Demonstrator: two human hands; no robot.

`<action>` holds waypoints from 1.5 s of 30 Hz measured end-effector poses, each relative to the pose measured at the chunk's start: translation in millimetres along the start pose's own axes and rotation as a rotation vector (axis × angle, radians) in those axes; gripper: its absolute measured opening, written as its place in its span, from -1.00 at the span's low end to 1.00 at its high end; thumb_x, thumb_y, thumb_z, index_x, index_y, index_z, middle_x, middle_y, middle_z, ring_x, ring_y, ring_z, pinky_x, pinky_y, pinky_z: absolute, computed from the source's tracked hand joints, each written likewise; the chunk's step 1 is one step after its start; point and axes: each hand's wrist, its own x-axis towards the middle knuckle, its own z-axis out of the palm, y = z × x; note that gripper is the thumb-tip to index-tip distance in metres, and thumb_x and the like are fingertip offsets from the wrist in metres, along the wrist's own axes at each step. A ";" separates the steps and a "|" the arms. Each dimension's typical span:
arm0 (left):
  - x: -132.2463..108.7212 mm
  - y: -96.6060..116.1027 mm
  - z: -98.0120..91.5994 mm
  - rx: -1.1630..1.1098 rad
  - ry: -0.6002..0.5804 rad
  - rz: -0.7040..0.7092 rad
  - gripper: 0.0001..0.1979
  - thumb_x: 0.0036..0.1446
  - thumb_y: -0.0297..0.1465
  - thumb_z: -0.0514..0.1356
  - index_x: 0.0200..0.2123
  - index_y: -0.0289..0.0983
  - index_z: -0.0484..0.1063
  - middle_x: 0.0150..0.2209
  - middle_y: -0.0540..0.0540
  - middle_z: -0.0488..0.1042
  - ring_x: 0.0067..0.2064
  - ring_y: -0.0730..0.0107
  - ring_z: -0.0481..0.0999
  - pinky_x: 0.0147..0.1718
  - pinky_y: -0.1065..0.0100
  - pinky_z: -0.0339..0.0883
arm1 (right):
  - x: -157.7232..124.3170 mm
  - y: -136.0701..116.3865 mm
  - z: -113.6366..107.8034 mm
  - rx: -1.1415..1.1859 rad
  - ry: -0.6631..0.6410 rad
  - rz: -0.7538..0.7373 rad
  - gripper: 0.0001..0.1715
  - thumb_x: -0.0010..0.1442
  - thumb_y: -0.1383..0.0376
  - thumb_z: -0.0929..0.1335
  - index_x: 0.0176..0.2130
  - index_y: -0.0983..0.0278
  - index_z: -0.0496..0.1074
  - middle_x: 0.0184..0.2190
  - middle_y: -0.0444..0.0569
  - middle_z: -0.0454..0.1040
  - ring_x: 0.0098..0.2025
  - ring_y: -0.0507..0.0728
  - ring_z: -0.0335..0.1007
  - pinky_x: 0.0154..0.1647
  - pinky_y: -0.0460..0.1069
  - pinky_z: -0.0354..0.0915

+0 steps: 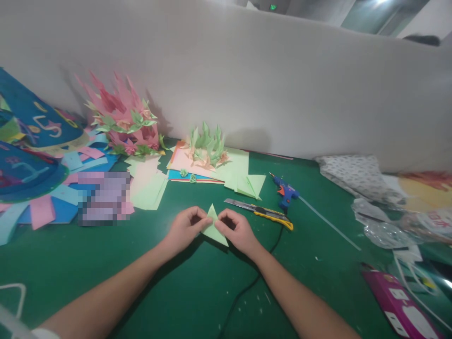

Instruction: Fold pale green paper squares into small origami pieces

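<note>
A folded light-green paper piece (214, 227), pointed at the top, rests on the green table mat (148, 273). My left hand (186, 227) pinches its left edge with curled fingers. My right hand (236, 230) pinches its right edge the same way. Both hands meet at the paper in the middle of the mat. Behind them lie more light-green folded sheets (247, 184) and a small cluster of green and peach paper flowers (206, 148).
A yellow utility knife (263, 213) and a blue glue gun (285, 192) lie just right of my hands, with a black cord (247, 287) running toward me. Pink paper flowers (122, 117), coloured paper strips (60, 197), plastic bags (384, 226) and a pink box (399, 301) crowd the sides.
</note>
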 end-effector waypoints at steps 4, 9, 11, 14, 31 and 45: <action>0.3 -0.2 1.3 -0.123 -0.003 -0.043 -0.78 -0.07 -0.32 0.21 -0.54 -0.29 0.21 -0.58 0.11 0.23 -0.55 0.57 0.22 -0.54 0.49 0.11 | -0.6 -0.4 0.2 -0.017 -0.018 0.005 -0.79 0.10 0.23 0.29 -0.51 0.29 0.24 -0.61 -0.21 0.14 -0.58 -0.05 0.02 -0.59 -0.15 0.02; 1.9 -0.2 2.7 -0.298 -0.005 -0.089 -0.73 -0.09 -0.37 0.24 -0.35 -0.25 0.19 -0.55 0.14 0.26 -0.55 0.61 0.25 -0.56 0.53 0.12 | -1.3 0.9 0.4 -0.064 -0.009 -0.020 -0.78 0.11 0.24 0.28 -0.50 0.30 0.25 -0.60 -0.20 0.16 -0.57 -0.06 0.02 -0.59 -0.15 0.01; 2.5 -0.4 3.0 -0.283 -0.047 -0.120 -0.72 -0.09 -0.36 0.23 -0.31 -0.26 0.22 -0.53 0.11 0.29 -0.54 0.60 0.27 -0.54 0.52 0.16 | -1.1 1.5 0.2 -0.084 0.022 -0.034 -0.79 0.12 0.25 0.28 -0.49 0.30 0.25 -0.59 -0.19 0.18 -0.55 -0.05 0.04 -0.57 -0.14 0.03; 2.8 -1.0 3.6 -0.213 -0.079 -0.149 -0.78 -0.11 -0.33 0.24 -0.41 -0.31 0.28 -0.52 0.08 0.29 -0.52 0.58 0.29 -0.50 0.48 0.23 | -0.9 1.6 0.1 -0.100 0.069 -0.043 -0.80 0.11 0.25 0.28 -0.49 0.30 0.25 -0.58 -0.18 0.19 -0.54 -0.04 0.07 -0.55 -0.14 0.06; 1.7 -6.1 5.3 -0.213 -0.115 -0.176 -0.76 -0.11 -0.31 0.24 -0.44 -0.31 0.27 -0.61 0.08 0.35 -0.55 0.51 0.38 -0.50 0.43 0.27 | -2.3 7.0 2.6 -0.068 0.124 -0.048 -0.80 0.12 0.22 0.27 -0.46 0.29 0.26 -0.58 -0.18 0.22 -0.55 -0.03 0.11 -0.54 -0.14 0.08; 0.9 4.6 2.4 -0.380 -0.064 -0.209 -0.72 -0.17 -0.28 0.29 -0.41 -0.35 0.39 -0.49 -0.01 0.46 -0.44 0.46 0.45 -0.34 0.36 0.35 | -1.5 5.0 1.1 -0.232 0.038 -0.048 -0.80 0.11 0.28 0.28 -0.50 0.31 0.36 -0.60 -0.17 0.31 -0.54 -0.03 0.15 -0.53 -0.14 0.07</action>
